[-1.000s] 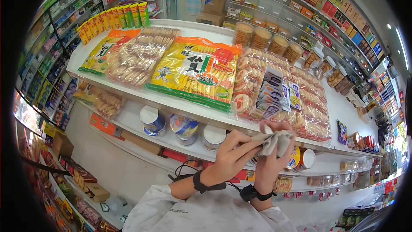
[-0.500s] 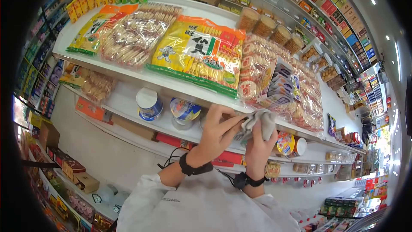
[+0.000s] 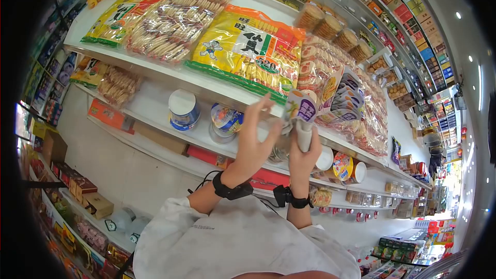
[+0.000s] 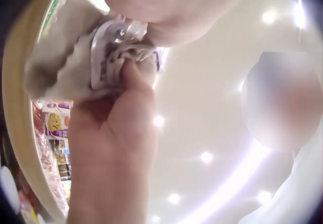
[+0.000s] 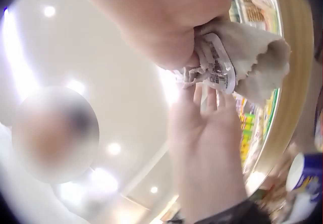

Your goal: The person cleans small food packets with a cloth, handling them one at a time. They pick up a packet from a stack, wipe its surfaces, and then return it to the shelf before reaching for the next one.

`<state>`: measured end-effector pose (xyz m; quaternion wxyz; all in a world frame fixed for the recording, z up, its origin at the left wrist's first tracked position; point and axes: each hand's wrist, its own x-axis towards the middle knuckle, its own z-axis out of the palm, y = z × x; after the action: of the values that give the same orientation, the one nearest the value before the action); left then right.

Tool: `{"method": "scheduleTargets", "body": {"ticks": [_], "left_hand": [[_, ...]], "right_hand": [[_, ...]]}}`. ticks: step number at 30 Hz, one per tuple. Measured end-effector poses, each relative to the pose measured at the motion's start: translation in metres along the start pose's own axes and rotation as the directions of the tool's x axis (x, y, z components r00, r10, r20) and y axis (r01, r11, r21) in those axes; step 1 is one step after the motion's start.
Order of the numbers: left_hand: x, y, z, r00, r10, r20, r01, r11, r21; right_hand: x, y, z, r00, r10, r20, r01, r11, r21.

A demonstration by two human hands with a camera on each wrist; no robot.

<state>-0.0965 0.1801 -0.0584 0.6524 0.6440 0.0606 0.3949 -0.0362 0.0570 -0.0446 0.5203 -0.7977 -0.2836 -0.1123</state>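
Note:
In the head view, my right hand (image 3: 304, 157) grips a small white-and-purple packet (image 3: 302, 107) together with a grey cloth (image 3: 304, 137), above the shelf's front edge. The left hand (image 3: 254, 137) is just left of them with its fingers spread; whether it touches the cloth is unclear. The right wrist view shows the packet's printed side (image 5: 220, 65) against the cloth (image 5: 257, 57), held by the right hand (image 5: 166, 22), with the left hand's fingers (image 5: 212, 100) extended beside it. The left wrist view has the left hand (image 4: 174, 7) above the cloth (image 4: 65, 57).
On the white shelf (image 3: 170, 75) lie a large yellow snack bag (image 3: 248, 54), bags of wrapped snacks (image 3: 178, 23) and an open box of similar packets (image 3: 345, 95). Round tubs (image 3: 183, 108) stand on the lower shelf. Cracker jars (image 3: 328, 28) line the back.
Both hands held the bunched cloth before; the left hand's fingers have since come apart from it. The packet now shows above the right hand. The view has shifted closer over the shelf.

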Motion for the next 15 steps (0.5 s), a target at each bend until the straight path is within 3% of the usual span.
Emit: {"method": "scheduleTargets", "body": {"ticks": [3,4,8,10,11,13,14,15], "left_hand": [[-0.013,0.012,0.021,0.976,-0.127,0.179,0.173,0.948,-0.268],[-0.015,0.013,0.027,0.996,-0.011,0.093,0.02,0.995,-0.1],[-0.016,0.027,0.044,0.996,-0.089,0.022,0.091,0.992,-0.082],[-0.02,0.033,0.053,0.978,-0.194,0.072,0.188,0.978,0.086],[-0.023,0.037,0.06,0.964,-0.25,0.09,0.232,0.958,0.17],[-0.035,0.046,0.086,0.983,-0.161,0.094,0.15,0.982,0.114],[-0.042,0.051,0.105,0.993,-0.061,0.097,0.059,0.998,0.031],[-0.046,0.055,0.122,0.994,0.04,0.103,-0.034,0.998,-0.057]], "right_hand": [[-0.007,0.007,-0.007,0.997,-0.074,-0.024,0.073,0.997,-0.039],[-0.013,0.011,-0.008,0.994,-0.112,-0.008,0.112,0.992,-0.054],[-0.031,0.008,-0.027,0.967,-0.225,0.124,0.217,0.974,0.069],[-0.043,0.015,-0.042,0.949,-0.274,0.159,0.262,0.961,0.093],[-0.046,0.021,-0.051,0.964,-0.235,0.128,0.214,0.964,0.161],[-0.051,0.028,-0.07,0.988,-0.142,0.068,0.116,0.948,0.296],[-0.052,0.027,-0.083,0.996,-0.029,0.086,-0.007,0.921,0.389],[-0.049,0.029,-0.095,0.99,-0.139,0.03,0.124,0.947,0.295]]}}
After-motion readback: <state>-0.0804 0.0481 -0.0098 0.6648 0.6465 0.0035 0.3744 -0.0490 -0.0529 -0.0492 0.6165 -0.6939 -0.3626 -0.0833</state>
